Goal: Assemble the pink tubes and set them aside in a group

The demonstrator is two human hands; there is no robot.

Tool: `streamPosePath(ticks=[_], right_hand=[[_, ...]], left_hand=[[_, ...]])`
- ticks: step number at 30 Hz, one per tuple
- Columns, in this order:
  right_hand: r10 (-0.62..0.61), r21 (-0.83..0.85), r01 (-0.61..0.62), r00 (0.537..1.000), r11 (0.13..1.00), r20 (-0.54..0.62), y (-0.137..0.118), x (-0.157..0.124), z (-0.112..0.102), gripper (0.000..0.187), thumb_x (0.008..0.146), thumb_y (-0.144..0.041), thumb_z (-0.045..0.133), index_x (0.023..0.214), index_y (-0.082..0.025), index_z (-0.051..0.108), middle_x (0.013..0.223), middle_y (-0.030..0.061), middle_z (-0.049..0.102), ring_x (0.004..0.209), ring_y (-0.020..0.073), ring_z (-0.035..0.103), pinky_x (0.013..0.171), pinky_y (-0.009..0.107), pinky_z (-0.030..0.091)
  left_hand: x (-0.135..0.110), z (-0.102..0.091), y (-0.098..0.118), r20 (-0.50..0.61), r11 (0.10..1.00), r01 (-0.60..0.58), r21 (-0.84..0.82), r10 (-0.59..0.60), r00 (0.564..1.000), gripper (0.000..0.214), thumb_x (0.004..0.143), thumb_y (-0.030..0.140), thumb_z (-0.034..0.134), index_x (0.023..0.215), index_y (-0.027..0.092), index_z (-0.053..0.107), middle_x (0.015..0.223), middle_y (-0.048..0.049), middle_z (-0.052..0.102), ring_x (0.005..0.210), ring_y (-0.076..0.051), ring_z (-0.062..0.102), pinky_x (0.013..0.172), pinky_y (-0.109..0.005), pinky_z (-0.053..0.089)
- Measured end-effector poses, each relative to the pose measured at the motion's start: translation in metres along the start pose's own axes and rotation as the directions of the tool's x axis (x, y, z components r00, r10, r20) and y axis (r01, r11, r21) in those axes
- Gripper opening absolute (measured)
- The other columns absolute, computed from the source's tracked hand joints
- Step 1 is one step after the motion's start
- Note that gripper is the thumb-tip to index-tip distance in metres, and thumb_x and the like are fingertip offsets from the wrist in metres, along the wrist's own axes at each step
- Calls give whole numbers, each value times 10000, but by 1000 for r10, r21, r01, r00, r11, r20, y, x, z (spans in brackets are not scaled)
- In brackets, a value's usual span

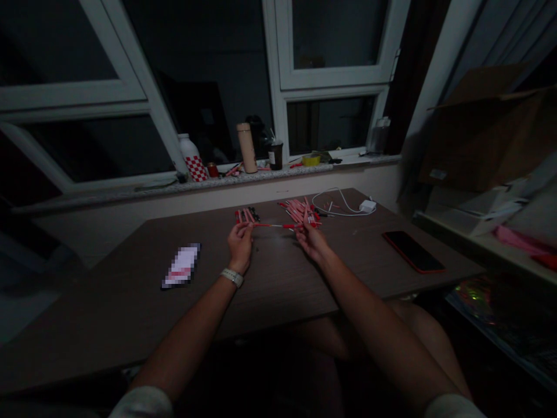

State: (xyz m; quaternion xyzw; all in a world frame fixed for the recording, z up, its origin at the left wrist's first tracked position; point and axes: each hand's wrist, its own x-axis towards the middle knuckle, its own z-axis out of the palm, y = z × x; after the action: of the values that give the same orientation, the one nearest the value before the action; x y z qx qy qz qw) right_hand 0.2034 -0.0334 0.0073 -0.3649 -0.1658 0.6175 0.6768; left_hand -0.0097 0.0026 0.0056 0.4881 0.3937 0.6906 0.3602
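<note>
Bare arms, short pale sleeves, and one band on the left wrist

Both sleeves [141,403] show only as off-white cloth hems at the bottom edge of the view, soft and plain, with no print or marking that can be made out. The left forearm [187,342] and right forearm [383,331] are bare down to the left hand [239,247] and right hand [311,242], with no gloves. The wristband [232,277] is pale and chunky, a segmented strap — a watch or a bracelet, too small to tell. The right wrist [324,258] wears nothing — and the bare knee [429,331] shows no cloth either.
</note>
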Motion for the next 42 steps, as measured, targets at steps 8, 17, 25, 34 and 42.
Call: streamPosePath(ticks=[8, 17, 25, 34, 42], right_hand=[[-2, 4, 2, 1000, 1000, -1, -1, -2, 1, 294, 1010, -213, 526, 728, -172, 597, 672, 5, 700, 539, 58, 651, 555, 129, 546], [-24, 0, 24, 997, 1000, 68, 4, 0, 2, 223, 994, -189, 555, 792, -178, 648, 705, 4, 721, 654, 97, 720, 544, 150, 544], [5, 29, -7, 997, 1000, 74, 2, 1, 0, 172, 971, -221, 593, 806, -190, 628, 690, 1, 706, 611, 93, 703, 512, 135, 537], [58, 86, -62, 997, 994, 47, 0, -1, 1, 200, 983, -182, 548, 799, -180, 625, 654, -12, 690, 572, 73, 671, 484, 135, 517], [42, 68, -46, 997, 997, 68, 0, 0, 1, 197, 984, -204, 568, 799, -181, 632, 640, -7, 684, 555, 80, 667, 476, 132, 508]], left_hand=[[-1, -1, 2, -12, 1000, -18, -18, 18, 1000, 393, 724, 452, 793, 944, 169, 632, 733, 12, 667, 513, -74, 499, 489, -193, 352], [-3, 2, 7, -45, 999, -42, -33, 41, 998, 378, 723, 432, 799, 927, 153, 645, 726, 3, 671, 512, -69, 493, 497, -185, 349], [0, 0, 2, -79, 997, -24, -75, 18, 997, 384, 706, 425, 811, 918, 155, 641, 728, 4, 669, 508, -66, 495, 489, -184, 340], [0, 0, 3, -92, 996, -32, -86, 25, 995, 385, 721, 439, 803, 929, 157, 644, 751, -6, 672, 511, -64, 486, 490, -186, 335], [0, 0, 4, -90, 995, -19, -97, 11, 996, 380, 707, 434, 810, 913, 165, 639, 737, -1, 658, 502, -68, 475, 482, -194, 331]])
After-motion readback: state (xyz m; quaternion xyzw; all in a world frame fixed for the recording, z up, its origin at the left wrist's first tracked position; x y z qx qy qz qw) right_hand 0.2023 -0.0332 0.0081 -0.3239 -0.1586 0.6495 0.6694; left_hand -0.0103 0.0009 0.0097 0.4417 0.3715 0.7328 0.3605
